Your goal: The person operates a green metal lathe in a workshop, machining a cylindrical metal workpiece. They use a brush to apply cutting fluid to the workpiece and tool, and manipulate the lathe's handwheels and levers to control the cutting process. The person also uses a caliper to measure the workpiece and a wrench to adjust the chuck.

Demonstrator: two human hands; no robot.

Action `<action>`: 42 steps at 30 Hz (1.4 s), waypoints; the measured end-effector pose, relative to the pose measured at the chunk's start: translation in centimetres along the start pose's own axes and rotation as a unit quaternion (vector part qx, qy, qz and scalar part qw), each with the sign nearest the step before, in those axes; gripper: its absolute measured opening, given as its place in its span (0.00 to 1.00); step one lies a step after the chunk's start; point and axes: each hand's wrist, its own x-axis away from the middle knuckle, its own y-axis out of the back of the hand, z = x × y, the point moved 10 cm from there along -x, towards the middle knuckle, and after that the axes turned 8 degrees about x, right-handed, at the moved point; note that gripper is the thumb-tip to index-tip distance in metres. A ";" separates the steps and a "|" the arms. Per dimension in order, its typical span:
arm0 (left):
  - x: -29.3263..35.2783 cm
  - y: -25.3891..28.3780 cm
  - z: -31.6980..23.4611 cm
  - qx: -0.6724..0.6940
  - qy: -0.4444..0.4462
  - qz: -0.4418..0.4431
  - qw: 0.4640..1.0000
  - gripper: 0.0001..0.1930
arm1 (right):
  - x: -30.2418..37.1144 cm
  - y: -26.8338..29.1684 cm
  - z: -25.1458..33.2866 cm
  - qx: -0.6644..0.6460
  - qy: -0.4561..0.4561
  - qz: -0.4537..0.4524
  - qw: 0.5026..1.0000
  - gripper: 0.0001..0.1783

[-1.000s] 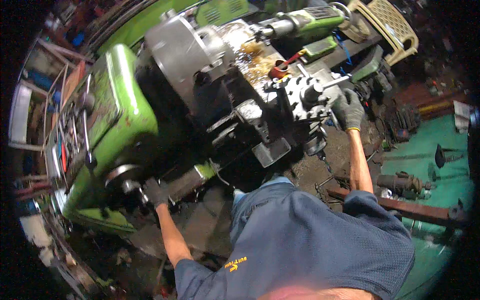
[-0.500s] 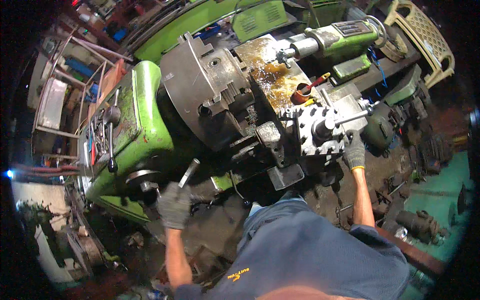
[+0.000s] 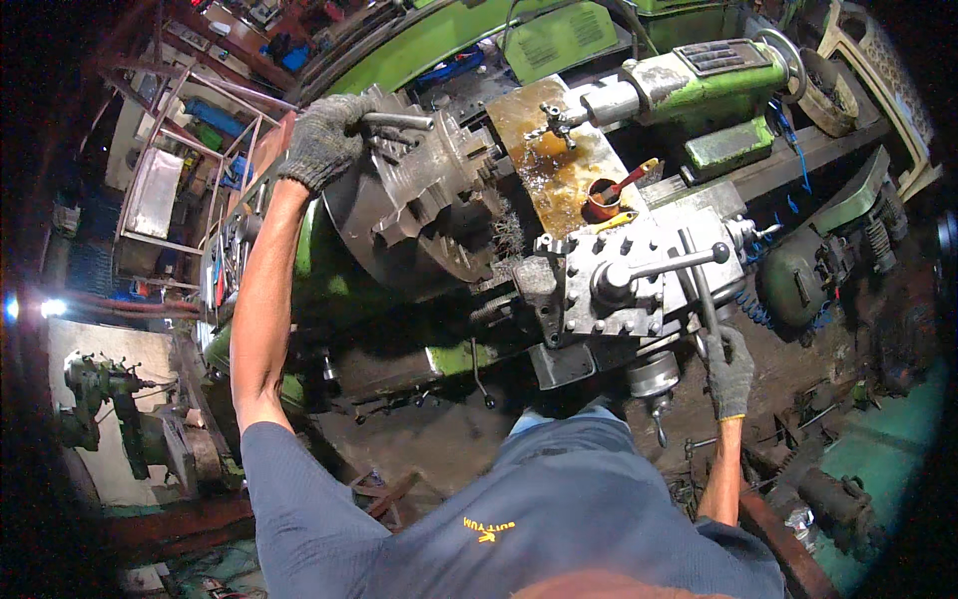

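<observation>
My left hand [image 3: 327, 142], in a grey knit glove, is at the far upper rim of the big lathe chuck [image 3: 384, 200]. Its fingers are closed round a chuck key, whose metal bar [image 3: 401, 121] sticks out to the right; the key's lower part is hidden. My right hand [image 3: 731, 374], gloved too, grips the near end of a long metal bar [image 3: 701, 285]. That bar slants along the right side of the square tool post [image 3: 614, 285], whose clamping lever [image 3: 679, 264] points right.
A drill bit [image 3: 549, 128] sits in the green tailstock [image 3: 689, 85]. On the oily board [image 3: 539, 170] stands a tin [image 3: 602, 205] with a red-handled brush [image 3: 634, 178]. A cross-slide handwheel [image 3: 654, 377] and a lever [image 3: 481, 374] project toward me.
My left hand has risen from the lathe's lower front to the chuck's top, carrying the chuck key. My right hand has moved down from the tool post and now holds the long bar.
</observation>
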 end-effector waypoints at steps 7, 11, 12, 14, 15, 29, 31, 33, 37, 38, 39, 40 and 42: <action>-2.8 -2.8 -1.0 -0.050 -0.161 0.143 0.975 0.13 | 1.3 4.4 -4.1 -0.077 -0.103 0.000 0.992 0.11; -4.0 -4.1 0.8 -0.049 -0.127 0.081 0.987 0.16 | 0.7 6.1 -4.9 -0.075 -0.105 -0.032 0.991 0.15; -5.4 -4.1 -0.1 -0.072 -0.067 0.058 0.993 0.14 | 0.9 7.4 -4.5 -0.076 -0.123 -0.045 0.988 0.16; -5.3 -5.5 1.9 -0.135 -0.046 0.012 0.990 0.10 | 0.4 9.1 -1.5 -0.037 -0.032 -0.108 0.993 0.17; -6.0 -6.0 1.5 -0.128 -0.025 0.025 0.991 0.10 | 0.3 9.8 0.9 -0.020 -0.002 -0.123 0.992 0.18; -4.4 -4.8 -2.7 -0.165 -0.004 0.016 0.986 0.08 | 3.8 -1.3 25.9 0.004 0.167 -0.008 0.986 0.15; -4.0 -4.4 -3.3 -0.162 0.009 0.029 0.986 0.09 | 4.1 -3.3 25.5 0.011 0.157 -0.036 0.987 0.17; -3.2 -3.8 -4.8 -0.178 -0.001 0.010 0.984 0.09 | 4.4 -4.3 25.1 0.007 0.135 -0.062 0.989 0.19; -3.1 -4.1 -5.1 -0.151 -0.007 0.020 0.988 0.11 | 5.6 -5.1 26.4 -0.013 0.130 -0.069 0.989 0.20; -3.0 -4.2 -5.1 -0.153 -0.011 0.018 0.988 0.12 | 5.7 -5.3 26.7 -0.008 0.126 -0.069 0.990 0.20; -3.0 -4.1 -5.5 -0.155 -0.020 0.017 0.987 0.12 | 5.7 -5.4 26.8 -0.005 0.118 -0.071 0.990 0.21; -2.9 -4.1 -5.6 -0.152 -0.020 0.023 0.988 0.12 | 5.7 -5.4 26.8 -0.001 0.110 -0.074 0.991 0.21; -2.6 -4.2 -5.5 -0.147 -0.016 0.033 0.988 0.12 | 5.6 -5.4 27.0 0.009 0.118 -0.081 0.990 0.21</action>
